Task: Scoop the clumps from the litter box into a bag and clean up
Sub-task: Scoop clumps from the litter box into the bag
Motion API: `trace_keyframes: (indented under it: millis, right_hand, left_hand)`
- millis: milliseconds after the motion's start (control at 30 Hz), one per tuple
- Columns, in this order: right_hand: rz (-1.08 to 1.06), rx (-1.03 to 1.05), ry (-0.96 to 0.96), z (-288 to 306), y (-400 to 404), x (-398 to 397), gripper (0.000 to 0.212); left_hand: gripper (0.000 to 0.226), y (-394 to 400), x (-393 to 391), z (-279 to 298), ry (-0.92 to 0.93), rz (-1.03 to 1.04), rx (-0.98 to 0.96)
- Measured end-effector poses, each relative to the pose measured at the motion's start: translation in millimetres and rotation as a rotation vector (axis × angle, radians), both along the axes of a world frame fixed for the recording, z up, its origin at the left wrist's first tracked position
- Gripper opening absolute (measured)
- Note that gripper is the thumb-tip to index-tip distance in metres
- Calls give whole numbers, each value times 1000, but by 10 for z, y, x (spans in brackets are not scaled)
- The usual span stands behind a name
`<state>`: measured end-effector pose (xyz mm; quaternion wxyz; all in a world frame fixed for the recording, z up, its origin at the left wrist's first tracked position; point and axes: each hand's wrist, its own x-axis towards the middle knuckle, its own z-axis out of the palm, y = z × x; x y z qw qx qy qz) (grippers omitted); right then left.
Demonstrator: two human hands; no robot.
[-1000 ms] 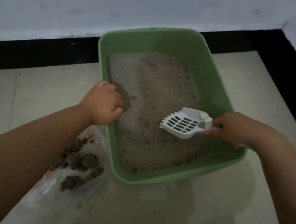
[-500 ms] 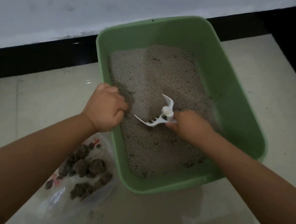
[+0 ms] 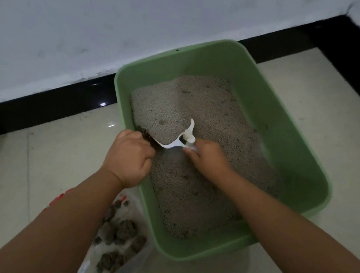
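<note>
Clear plastic bag point(image 3: 129, 266) nearest, flat on the tile floor point(image 3: 35, 173) just beside the box's near-left corner. Holds a pile of dark clumps point(image 3: 120, 242); part of it is hidden under the left forearm. Mouth of the bag not readable.

Left hand point(image 3: 128, 157): fingers curled over the left rim of the green litter box point(image 3: 305, 169), gripping it, steadying.

Right hand point(image 3: 206, 161): fingers wrapped around the handle of the white slotted litter scoop point(image 3: 179, 141). Scoop turned on edge, its blade pushed toward the left wall, right up against a dark clump point(image 3: 147, 135) that sits at the wall beside the left knuckles.

Judgement on the step: a wall-stuck clump. Best to work the blade flat under it and along the wall, lift level, and shake lightly so loose grains sift through the slots before crossing the rim. Bag is close; a short carry limits spillage.

Box contents: grey granular litter point(image 3: 210, 127), uneven, banked higher toward the far end. A few darker flecks on the surface farther back; whether these are clumps, cannot tell.

Beyond: black skirting point(image 3: 38, 106), pale wall point(image 3: 98, 19).
</note>
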<state>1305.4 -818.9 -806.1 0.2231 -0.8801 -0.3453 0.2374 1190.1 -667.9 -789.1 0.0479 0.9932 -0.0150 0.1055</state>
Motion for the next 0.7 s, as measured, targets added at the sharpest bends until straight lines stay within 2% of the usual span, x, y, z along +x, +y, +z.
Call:
trace_keyframes:
  millis: [233, 533, 633, 700]
  right_hand:
    - [-53, 143, -101, 335, -225, 126, 33]
    - [-16, -62, -121, 519, -816, 216, 32]
    - [-32, -28, -99, 527, -882, 149, 16]
    - [-50, -18, -108, 533, -865, 136, 19]
  left_hand:
    - [28, -12, 17, 68, 64, 15, 75]
    - [29, -50, 5, 82, 43, -7, 63]
    - [29, -46, 1, 75, 51, 5, 72]
    - [29, -46, -7, 70, 47, 11, 66]
